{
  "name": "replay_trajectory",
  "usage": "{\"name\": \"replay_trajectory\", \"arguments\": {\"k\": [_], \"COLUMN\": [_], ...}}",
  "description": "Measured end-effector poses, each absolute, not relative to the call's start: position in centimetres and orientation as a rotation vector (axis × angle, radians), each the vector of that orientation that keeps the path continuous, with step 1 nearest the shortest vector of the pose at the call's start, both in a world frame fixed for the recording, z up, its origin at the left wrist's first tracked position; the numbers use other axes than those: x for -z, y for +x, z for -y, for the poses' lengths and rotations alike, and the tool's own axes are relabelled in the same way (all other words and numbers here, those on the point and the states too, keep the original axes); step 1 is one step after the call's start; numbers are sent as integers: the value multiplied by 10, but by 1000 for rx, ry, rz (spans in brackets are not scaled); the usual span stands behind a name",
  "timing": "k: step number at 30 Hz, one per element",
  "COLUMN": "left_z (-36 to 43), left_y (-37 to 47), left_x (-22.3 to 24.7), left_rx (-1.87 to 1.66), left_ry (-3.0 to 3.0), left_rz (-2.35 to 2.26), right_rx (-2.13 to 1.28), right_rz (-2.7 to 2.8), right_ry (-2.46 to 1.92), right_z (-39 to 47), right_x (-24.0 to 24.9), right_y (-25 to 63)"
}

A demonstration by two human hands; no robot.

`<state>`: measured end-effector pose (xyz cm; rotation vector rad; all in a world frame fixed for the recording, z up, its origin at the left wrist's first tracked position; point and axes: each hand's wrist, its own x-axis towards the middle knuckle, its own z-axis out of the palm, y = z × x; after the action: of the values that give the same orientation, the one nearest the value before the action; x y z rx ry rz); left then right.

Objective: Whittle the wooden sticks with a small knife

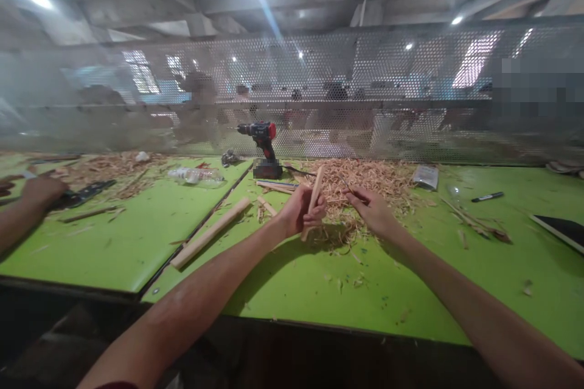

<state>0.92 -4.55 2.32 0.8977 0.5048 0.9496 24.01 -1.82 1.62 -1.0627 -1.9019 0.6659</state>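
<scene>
In the middle of the view, my left hand [298, 216] is closed around a pale wooden stick [316, 194], held tilted nearly upright above the green table. My right hand [371, 211] is a little to the right, fingers pinched on a thin-bladed tool [345, 182]. Only a narrow dark tip of it shows, so its exact kind is unclear. The tool and the stick are apart. Behind and below both hands spreads a heap of curled wood shavings [387, 179]. A thicker length of wood [212, 234] lies left of my left hand.
A cordless drill [262, 146] stands upright at the back, near a perforated metal screen [392, 73]. Left are a plastic bottle [196, 176] and another person's hand [43, 189]. Right lie a small packet [426, 176], a marker [487, 197] and a dark flat object [561, 231].
</scene>
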Motion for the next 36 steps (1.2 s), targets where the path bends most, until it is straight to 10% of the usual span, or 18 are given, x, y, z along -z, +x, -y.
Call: {"name": "replay_trajectory", "arguments": {"k": [36], "left_z": [32], "left_y": [-11], "left_x": [-36], "left_rx": [-1844], "left_ry": [1547], "left_rz": [-1007], "right_rx": [-652], "right_rz": [1763], "right_ry": [-980], "right_z": [33], "right_x": [-22], "right_y": [231]}}
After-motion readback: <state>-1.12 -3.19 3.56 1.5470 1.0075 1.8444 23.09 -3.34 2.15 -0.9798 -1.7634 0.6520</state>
